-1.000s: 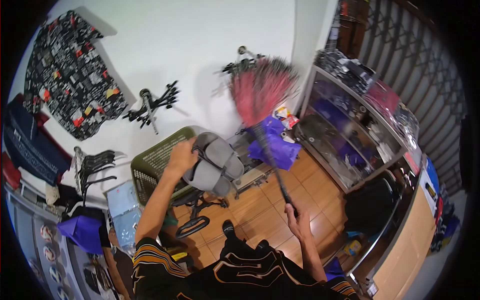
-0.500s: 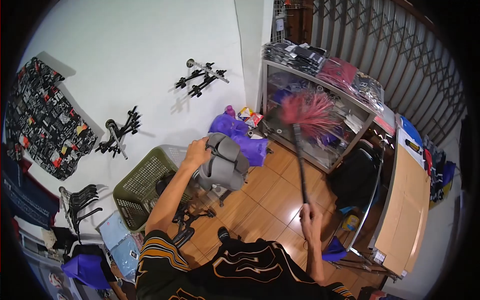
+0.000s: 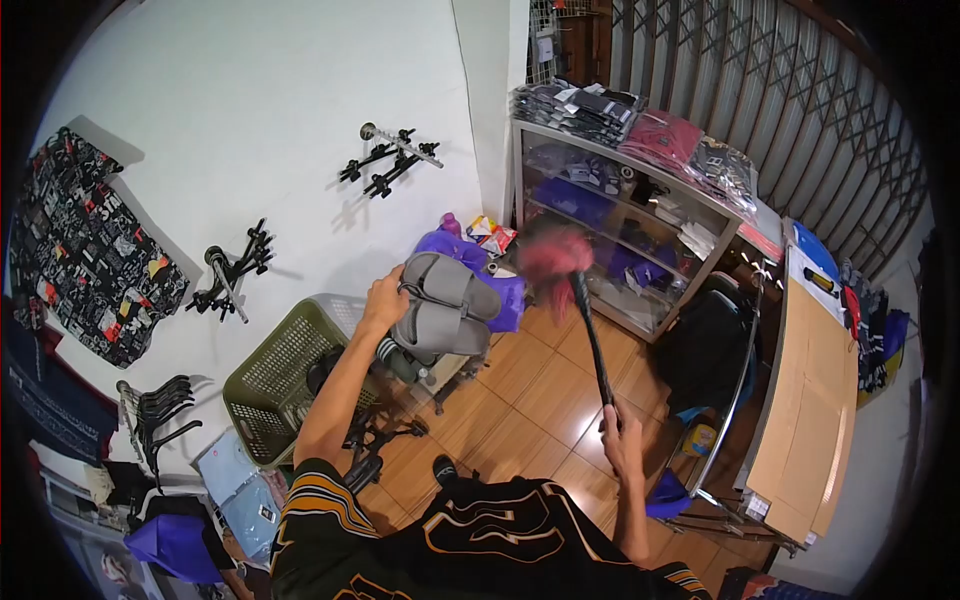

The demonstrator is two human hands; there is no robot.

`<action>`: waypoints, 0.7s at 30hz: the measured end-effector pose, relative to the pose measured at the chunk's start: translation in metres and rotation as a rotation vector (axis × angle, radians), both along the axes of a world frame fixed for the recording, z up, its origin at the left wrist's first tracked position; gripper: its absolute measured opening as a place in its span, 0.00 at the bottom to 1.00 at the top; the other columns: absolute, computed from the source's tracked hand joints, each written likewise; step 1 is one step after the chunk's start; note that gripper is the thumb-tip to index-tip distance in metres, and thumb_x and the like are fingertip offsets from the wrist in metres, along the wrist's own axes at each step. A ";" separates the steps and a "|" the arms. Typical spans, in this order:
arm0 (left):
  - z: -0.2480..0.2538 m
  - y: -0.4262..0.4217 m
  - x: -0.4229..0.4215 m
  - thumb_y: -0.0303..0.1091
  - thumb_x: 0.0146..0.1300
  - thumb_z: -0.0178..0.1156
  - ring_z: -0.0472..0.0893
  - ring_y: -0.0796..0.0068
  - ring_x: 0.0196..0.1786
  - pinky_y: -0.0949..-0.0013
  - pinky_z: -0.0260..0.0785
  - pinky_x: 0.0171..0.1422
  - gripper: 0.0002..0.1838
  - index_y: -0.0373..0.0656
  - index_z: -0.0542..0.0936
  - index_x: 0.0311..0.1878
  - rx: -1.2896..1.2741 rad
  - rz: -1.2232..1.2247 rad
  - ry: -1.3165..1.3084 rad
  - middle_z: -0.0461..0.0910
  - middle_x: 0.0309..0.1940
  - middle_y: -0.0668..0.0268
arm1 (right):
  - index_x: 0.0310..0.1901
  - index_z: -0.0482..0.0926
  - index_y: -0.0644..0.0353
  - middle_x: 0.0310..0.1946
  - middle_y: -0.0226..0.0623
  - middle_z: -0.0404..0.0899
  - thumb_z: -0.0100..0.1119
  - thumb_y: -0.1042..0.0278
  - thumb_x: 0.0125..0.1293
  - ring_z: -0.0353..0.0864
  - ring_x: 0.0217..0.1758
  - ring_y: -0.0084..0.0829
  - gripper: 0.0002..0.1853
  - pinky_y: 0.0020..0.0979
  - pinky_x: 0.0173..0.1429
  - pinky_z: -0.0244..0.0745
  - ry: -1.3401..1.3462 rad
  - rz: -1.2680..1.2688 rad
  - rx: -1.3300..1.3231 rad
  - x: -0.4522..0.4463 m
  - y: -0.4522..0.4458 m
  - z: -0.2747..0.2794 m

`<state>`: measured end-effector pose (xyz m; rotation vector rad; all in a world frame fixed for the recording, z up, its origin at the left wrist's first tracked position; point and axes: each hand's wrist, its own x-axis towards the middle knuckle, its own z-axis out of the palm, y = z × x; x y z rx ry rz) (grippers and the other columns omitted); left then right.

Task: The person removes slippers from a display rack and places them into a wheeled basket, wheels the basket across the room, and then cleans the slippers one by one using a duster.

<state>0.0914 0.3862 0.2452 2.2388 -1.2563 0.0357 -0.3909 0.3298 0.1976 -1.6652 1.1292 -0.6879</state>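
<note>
At the far left I see a patterned shirt [image 3: 105,265] hanging against the white wall. Just right of its lower end, a bunch of black hangers [image 3: 160,415] sticks out from the wall, with wrapped light-blue clothing [image 3: 235,485] lying below it. A black-armed bracket [image 3: 228,270] is fixed higher up, and beneath that stands an olive basket [image 3: 260,390] with perforated sides.

My left hand [image 3: 387,302] reaches out past the basket's right side, its fingers clamped on the left edge of a pair of grey sandals [image 3: 432,332]. I have the sandals raised above the floor [image 3: 535,400], one beside the other, with their straps in sight; a second bracket [image 3: 390,163] sits on the wall above them. A purple bag [image 3: 510,303] shows just behind their right side.

Next comes the duster [image 3: 586,312], its reddish head smeared by blur, apart from the sandals and in front of the glass-fronted cabinet [image 3: 612,225]. My right hand [image 3: 622,440] is at the lower end of its dark handle, fingers wrapped around it. Wrapped clothes [image 3: 662,140] lie on top of the cabinet. Farthest right, I have a tan-topped surface [image 3: 805,410] with a blue item [image 3: 817,256] at its far end.
</note>
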 end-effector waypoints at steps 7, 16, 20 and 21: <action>0.020 -0.003 -0.032 0.24 0.56 0.58 0.80 0.39 0.45 0.48 0.72 0.54 0.29 0.40 0.70 0.64 -0.056 -0.069 -0.038 0.81 0.40 0.40 | 0.51 0.79 0.65 0.19 0.37 0.72 0.51 0.63 0.71 0.71 0.21 0.24 0.16 0.32 0.26 0.63 0.153 0.163 -0.133 0.022 -0.004 -0.050; 0.008 0.004 -0.033 0.24 0.55 0.58 0.80 0.40 0.44 0.48 0.72 0.52 0.30 0.42 0.70 0.65 0.050 -0.057 0.061 0.81 0.36 0.42 | 0.51 0.78 0.67 0.23 0.53 0.76 0.52 0.64 0.70 0.78 0.26 0.38 0.16 0.35 0.33 0.71 -0.080 -0.115 0.096 0.012 0.003 -0.026; 0.007 -0.003 -0.030 0.23 0.56 0.57 0.80 0.41 0.46 0.48 0.72 0.54 0.30 0.44 0.70 0.65 0.008 -0.038 -0.010 0.80 0.40 0.40 | 0.51 0.80 0.63 0.37 0.62 0.80 0.55 0.63 0.67 0.82 0.45 0.55 0.16 0.40 0.49 0.76 0.323 0.353 0.071 -0.011 0.011 -0.031; 0.012 -0.003 -0.034 0.22 0.56 0.56 0.79 0.40 0.47 0.48 0.71 0.54 0.30 0.45 0.70 0.66 0.023 -0.026 0.017 0.80 0.41 0.40 | 0.51 0.80 0.63 0.37 0.62 0.80 0.55 0.63 0.67 0.82 0.45 0.55 0.16 0.40 0.49 0.76 0.323 0.350 0.075 -0.015 0.013 -0.039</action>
